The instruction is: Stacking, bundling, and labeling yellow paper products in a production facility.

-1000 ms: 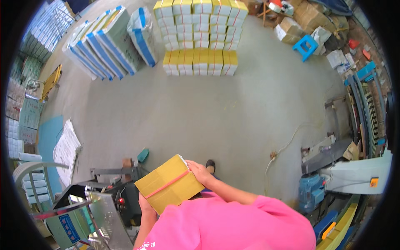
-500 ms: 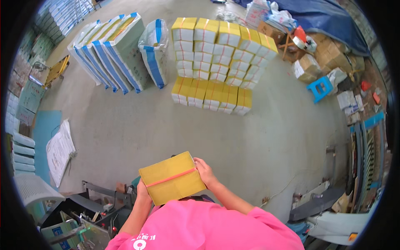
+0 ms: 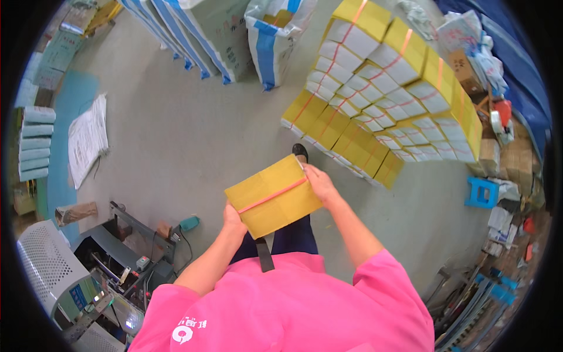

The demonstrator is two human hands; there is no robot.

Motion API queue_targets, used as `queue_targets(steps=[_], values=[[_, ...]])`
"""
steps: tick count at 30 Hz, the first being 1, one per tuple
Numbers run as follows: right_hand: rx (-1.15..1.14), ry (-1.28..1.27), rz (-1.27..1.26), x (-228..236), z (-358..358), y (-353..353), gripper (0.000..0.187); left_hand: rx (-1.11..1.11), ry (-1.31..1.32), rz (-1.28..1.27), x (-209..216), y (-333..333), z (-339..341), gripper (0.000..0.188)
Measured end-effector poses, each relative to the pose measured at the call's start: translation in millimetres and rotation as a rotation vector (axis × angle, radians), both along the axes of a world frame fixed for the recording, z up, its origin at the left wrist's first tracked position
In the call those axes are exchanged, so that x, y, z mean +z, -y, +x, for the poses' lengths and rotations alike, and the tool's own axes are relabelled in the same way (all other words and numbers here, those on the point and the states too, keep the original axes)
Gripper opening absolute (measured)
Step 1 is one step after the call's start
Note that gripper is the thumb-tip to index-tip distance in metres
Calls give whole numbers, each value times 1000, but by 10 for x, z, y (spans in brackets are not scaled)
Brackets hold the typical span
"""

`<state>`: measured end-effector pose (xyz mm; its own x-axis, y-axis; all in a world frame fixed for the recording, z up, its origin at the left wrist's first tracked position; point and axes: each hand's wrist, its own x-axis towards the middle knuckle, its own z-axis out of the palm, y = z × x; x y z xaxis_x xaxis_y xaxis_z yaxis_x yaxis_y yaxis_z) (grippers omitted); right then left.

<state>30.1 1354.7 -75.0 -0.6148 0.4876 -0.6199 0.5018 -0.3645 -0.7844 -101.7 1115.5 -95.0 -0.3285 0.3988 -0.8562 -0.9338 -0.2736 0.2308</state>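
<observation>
Between my two hands is a strapped paper bundle (image 3: 274, 198) with a yellow cover and an orange-red band across it. My left hand (image 3: 234, 218) closes on its near left end, and my right hand (image 3: 317, 180) grips its right end. The bundle is held level in front of my body, over my legs. Ahead to the right stands a stack of like bundles (image 3: 381, 76), white-sided with yellow tops and red bands. A lower row of them (image 3: 334, 126) lies along its near side. The undersides of the held bundle and some fingers are hidden.
A partly filled, open sack (image 3: 275, 41) stands beside several upright white-and-blue sacks (image 3: 217, 35). Machinery (image 3: 126, 258) is at my near left. Flat white sacks (image 3: 88, 138) lie on the floor at left. A blue stool (image 3: 482, 192) and cartons line the right side.
I have stepped forward, so the stack and sacks are closer and higher in view. The bundle is still in both hands. My shoe and legs now show below it.
</observation>
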Motion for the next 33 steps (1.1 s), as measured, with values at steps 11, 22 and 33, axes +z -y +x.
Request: queue_targets(steps=[11, 22, 33], values=[[335, 139, -138, -1703, -1062, -2693, 60, 240, 174, -268, -1491, -2633, -366, 41], [578, 75, -72, -2792, -1766, -3871, 65, 363, 132, -163, -2775, -3825, -809, 48], [500, 249, 743, -2858, -1696, -3328, 56, 323, 67, -169, -3240, -3786, -769, 62]])
